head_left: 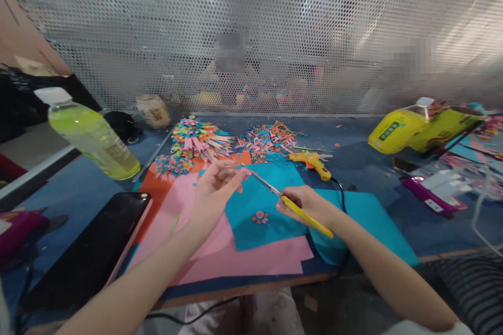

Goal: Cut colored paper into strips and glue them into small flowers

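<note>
Fingers [230, 178] of left hand [214, 193] pinching a small pink paper strip [245, 170] above the blue sheet [259, 196]; right hand [308, 204] curled tight around yellow-handled scissors [291, 204], blade tip touching the strip. Glue gun [312, 161] just behind the blue sheet, cut paper flowers [196, 138] behind-left, green bottle [92, 136] far left on counter [365, 178]

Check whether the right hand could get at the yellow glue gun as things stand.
Probably not freely: the right hand is closed around yellow-handled scissors. The glue gun lies just beyond it on the table, with nothing between them.
</note>
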`<state>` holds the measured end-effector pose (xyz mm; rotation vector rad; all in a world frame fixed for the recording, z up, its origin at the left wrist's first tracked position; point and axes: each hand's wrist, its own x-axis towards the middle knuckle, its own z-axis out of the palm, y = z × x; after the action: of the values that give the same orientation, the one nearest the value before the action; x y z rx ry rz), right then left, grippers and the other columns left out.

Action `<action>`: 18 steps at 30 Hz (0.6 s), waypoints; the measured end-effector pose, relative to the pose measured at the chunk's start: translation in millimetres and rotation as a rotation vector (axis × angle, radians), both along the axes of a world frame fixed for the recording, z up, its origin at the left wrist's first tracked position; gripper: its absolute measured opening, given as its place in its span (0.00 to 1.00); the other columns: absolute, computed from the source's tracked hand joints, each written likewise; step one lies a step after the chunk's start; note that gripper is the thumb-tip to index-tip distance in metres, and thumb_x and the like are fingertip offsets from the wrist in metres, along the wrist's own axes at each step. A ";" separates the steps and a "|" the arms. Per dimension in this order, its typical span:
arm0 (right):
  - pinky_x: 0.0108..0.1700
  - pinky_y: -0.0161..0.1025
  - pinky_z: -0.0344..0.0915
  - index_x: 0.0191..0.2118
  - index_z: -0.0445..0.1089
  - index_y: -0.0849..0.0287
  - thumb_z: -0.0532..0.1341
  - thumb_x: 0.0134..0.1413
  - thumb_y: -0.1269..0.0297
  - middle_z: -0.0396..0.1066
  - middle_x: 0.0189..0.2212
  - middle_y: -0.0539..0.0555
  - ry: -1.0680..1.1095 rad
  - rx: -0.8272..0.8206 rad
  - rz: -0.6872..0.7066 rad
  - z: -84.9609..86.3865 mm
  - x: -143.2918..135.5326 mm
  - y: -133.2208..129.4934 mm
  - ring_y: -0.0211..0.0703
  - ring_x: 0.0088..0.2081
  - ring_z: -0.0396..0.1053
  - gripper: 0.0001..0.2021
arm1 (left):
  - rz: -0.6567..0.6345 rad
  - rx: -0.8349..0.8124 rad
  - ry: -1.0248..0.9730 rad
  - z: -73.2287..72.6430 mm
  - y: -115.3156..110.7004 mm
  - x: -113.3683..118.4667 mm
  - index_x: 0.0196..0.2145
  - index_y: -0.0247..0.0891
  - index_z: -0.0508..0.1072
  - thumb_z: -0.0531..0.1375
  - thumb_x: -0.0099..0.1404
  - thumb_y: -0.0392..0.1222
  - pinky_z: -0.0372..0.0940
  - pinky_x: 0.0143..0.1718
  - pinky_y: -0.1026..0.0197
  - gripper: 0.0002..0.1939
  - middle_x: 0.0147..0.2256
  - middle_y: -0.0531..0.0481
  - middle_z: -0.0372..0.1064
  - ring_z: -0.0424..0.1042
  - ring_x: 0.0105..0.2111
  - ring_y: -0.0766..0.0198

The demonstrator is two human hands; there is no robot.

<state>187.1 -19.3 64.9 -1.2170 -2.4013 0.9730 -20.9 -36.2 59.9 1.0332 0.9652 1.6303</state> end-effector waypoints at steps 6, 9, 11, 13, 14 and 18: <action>0.21 0.31 0.44 0.22 0.59 0.62 0.53 0.49 0.48 0.49 0.18 0.45 0.013 -0.016 0.006 1.5 0.6 0.2 0.30 0.21 0.46 0.20 | -0.012 -0.022 0.000 -0.5 0.5 -0.8 0.33 0.37 0.68 0.65 0.47 0.38 0.61 0.22 0.68 0.14 0.24 0.54 0.70 0.67 0.21 0.71; 0.21 0.31 0.44 0.22 0.59 0.62 0.54 0.49 0.49 0.49 0.18 0.45 0.022 -0.021 0.014 2.2 1.2 0.2 0.30 0.21 0.46 0.19 | -0.008 -0.023 0.012 -1.0 0.9 -1.5 0.33 0.37 0.68 0.65 0.47 0.38 0.61 0.22 0.67 0.14 0.23 0.54 0.70 0.67 0.21 0.71; 0.21 0.31 0.43 0.21 0.58 0.62 0.55 0.48 0.50 0.48 0.18 0.45 0.018 -0.018 0.017 3.3 1.0 -0.3 0.30 0.21 0.46 0.18 | -0.003 -0.017 0.020 -1.2 0.9 -1.6 0.34 0.37 0.68 0.65 0.48 0.38 0.61 0.21 0.68 0.14 0.23 0.55 0.70 0.67 0.20 0.71; 0.21 0.31 0.43 0.21 0.58 0.62 0.55 0.48 0.51 0.48 0.18 0.44 0.006 -0.012 0.012 4.6 0.4 -0.8 0.30 0.21 0.46 0.18 | -0.001 -0.010 0.027 -1.2 0.8 -1.6 0.34 0.37 0.67 0.65 0.48 0.38 0.60 0.21 0.68 0.14 0.23 0.55 0.69 0.66 0.20 0.72; 0.21 0.31 0.43 0.21 0.58 0.62 0.55 0.48 0.51 0.47 0.17 0.44 -0.002 -0.009 0.009 5.1 0.0 -1.0 0.30 0.21 0.46 0.18 | -0.002 -0.007 0.032 -1.1 0.7 -1.6 0.34 0.37 0.67 0.65 0.48 0.38 0.60 0.21 0.68 0.14 0.23 0.55 0.69 0.66 0.19 0.72; 0.21 0.31 0.44 0.21 0.59 0.62 0.55 0.48 0.51 0.48 0.17 0.44 -0.017 0.000 0.009 5.3 -1.0 -0.9 0.30 0.21 0.46 0.18 | 0.002 0.001 0.068 -0.3 0.0 -1.5 0.34 0.37 0.66 0.64 0.50 0.38 0.61 0.22 0.68 0.14 0.23 0.56 0.68 0.66 0.19 0.72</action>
<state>186.2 -20.2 70.2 -1.2197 -2.4223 0.9686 -22.3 -36.2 59.6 1.0941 1.0107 1.6062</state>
